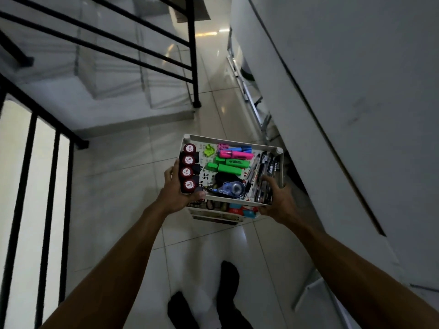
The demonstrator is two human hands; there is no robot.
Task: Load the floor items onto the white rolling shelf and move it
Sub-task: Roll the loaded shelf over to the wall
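White plastic with rounded corner posts, the rolling shelf (234,139) stands on the glossy tiled floor (118,176) between the foot of a staircase (118,91) and a grey wall (344,79), directly ahead of the person. Its top tray is already full: a row of four dark stamps with red round caps (188,167) along the left edge, green (228,165), pink (236,155) and blue (242,148) highlighters in the middle, a blue correction tape roller (234,188) near the front, and a bundle of black pens (267,176) on the right. A lower tier shows more small coloured things, too hidden to name. The left hand (177,192) grips the front left corner, thumb lying over the rim beside the stamps and fingers wrapped under the side; the right hand (276,198) holds the front right corner, its fingers curled over the rim and the pens. No loose items show on the floor around the shelf, so loading looks finished and only the moving appears to be left. The tiles are smooth and reflective, so the shelf should roll easily, though the black metal railing (192,55) and the folded aluminium ladder (251,96) against the wall narrow the passage ahead.
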